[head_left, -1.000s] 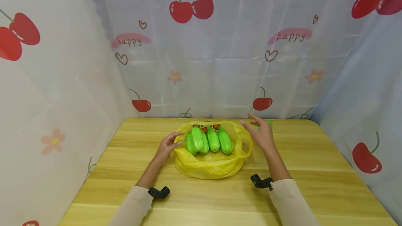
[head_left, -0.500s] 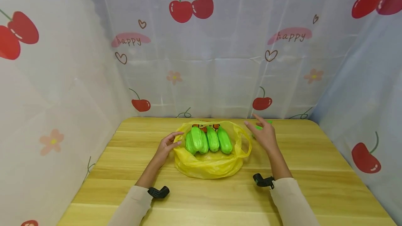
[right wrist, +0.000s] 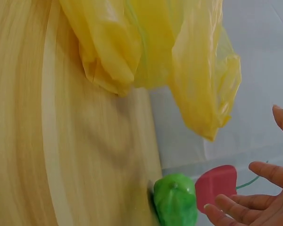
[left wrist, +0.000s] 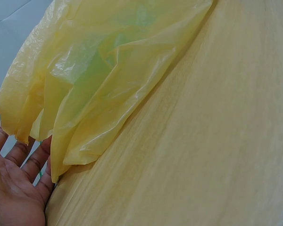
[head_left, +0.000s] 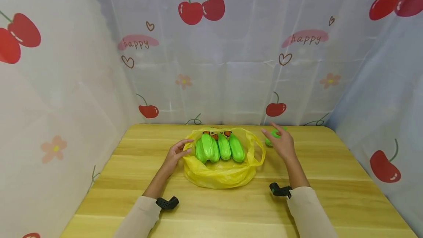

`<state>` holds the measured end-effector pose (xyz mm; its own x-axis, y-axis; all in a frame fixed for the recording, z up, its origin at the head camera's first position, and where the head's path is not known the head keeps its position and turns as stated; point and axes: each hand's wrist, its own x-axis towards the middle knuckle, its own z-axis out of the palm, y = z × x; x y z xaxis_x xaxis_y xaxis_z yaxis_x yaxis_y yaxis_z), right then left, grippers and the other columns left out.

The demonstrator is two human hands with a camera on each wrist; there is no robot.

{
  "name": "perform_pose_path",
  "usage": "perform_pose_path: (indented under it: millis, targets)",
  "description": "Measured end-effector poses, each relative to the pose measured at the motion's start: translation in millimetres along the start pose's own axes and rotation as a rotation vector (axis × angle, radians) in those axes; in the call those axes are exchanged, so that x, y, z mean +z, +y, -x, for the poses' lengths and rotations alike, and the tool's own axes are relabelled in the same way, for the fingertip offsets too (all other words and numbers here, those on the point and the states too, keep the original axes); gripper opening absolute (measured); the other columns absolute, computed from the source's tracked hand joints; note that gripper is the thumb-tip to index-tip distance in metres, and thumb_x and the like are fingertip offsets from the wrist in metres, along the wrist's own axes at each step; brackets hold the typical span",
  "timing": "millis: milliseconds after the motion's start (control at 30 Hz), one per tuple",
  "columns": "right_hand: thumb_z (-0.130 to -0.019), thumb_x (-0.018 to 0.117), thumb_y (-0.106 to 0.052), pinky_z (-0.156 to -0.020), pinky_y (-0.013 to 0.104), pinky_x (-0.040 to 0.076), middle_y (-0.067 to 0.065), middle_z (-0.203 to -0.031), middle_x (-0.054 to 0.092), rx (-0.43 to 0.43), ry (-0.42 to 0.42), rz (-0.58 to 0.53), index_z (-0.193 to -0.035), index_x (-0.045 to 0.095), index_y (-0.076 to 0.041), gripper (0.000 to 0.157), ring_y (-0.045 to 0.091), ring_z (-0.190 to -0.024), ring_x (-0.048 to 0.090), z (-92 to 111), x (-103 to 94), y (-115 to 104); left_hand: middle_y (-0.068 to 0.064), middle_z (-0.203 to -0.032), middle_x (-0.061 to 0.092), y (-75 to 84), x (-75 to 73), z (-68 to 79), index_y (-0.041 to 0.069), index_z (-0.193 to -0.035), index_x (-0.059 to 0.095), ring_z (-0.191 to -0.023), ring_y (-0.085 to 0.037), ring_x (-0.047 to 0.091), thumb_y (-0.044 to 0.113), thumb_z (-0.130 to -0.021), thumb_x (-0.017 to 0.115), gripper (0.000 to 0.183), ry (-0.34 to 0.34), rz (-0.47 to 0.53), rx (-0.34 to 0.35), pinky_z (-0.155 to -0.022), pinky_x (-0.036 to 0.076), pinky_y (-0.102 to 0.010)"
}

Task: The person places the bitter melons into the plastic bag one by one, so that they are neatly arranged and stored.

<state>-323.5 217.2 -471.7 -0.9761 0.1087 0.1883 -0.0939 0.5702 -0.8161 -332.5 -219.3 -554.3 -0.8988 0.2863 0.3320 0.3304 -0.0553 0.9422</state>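
In the head view, a yellow plastic bag (head_left: 219, 177) stands open at the middle of the table with several long, glossy green zucchini-like vegetables (head_left: 237, 149) inside. My left hand (head_left: 173, 157) touches the bag's left rim with loosely extended fingers; the left wrist view shows the fingertips partly hidden behind the yellow plastic. To the right of the bag, my right hand (head_left: 283, 145) hovers with spread fingers and nothing in them. Beneath and beyond it lies another green vegetable (head_left: 269, 142), partly covered by the hand. Its rounded, ridged end (right wrist: 175, 200) shows in the right wrist view.
A yellow handle loop (head_left: 260, 153) sticks out on the bag's right side. The wooden table (head_left: 211, 212) meets a cherry-printed curtain (head_left: 228, 91) at its back edge. A black wrist camera sits on each forearm, one at the left (head_left: 167, 203), one at the right (head_left: 279, 190).
My right hand has drawn away from the bag's handle toward the right, uncovering more of the green vegetable on the table. The left hand and the bag have stayed in place.
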Motion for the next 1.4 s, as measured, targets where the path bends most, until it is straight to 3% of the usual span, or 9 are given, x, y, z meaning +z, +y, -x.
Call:
perform_pose_path:
  millis: [300, 867, 1400]
  targets:
    - [-0.093, 0.064, -0.060, -0.116, 0.064, 0.026, 0.021, -0.162, 0.031, 0.026, 0.013, 0.019, -0.157, 0.038, -0.009, 0.086, 0.045, -0.149, 0.025, -7.3, -3.6, 15.8, -0.026, -0.148, 0.047, -0.2, 1.0, 2.3, -0.007, -0.140, 0.054, -0.147, -0.035, 0.032, 0.008, -0.100, 0.062, 0.043, 0.003, 0.011, 0.005, -0.124, 0.011, -0.045]
    - [-0.098, 0.064, -0.049, -0.115, 0.064, 0.025, 0.031, -0.158, 0.031, 0.106, -0.034, 0.125, -0.156, 0.035, 0.002, 0.082, 0.050, -0.146, 0.025, -30.2, -2.0, 34.5, -0.027, -0.148, 0.047, -0.4, 0.9, 1.4, -0.008, -0.139, 0.054, -0.146, -0.032, 0.034, 0.005, -0.100, 0.061, 0.042, 0.001, 0.002, 0.010, -0.123, 0.015, -0.042]
    - [-0.097, 0.069, -0.028, -0.114, 0.063, 0.029, 0.036, -0.154, 0.033, 0.094, -0.095, 0.151, -0.154, 0.036, 0.003, 0.073, 0.053, -0.141, 0.030, -33.7, -2.3, 41.0, -0.022, -0.147, 0.049, -2.2, -1.1, 0.7, -0.004, -0.140, 0.055, -0.146, -0.029, 0.035, 0.010, -0.100, 0.063, 0.043, -0.007, -0.007, 0.016, -0.124, 0.013, -0.049]
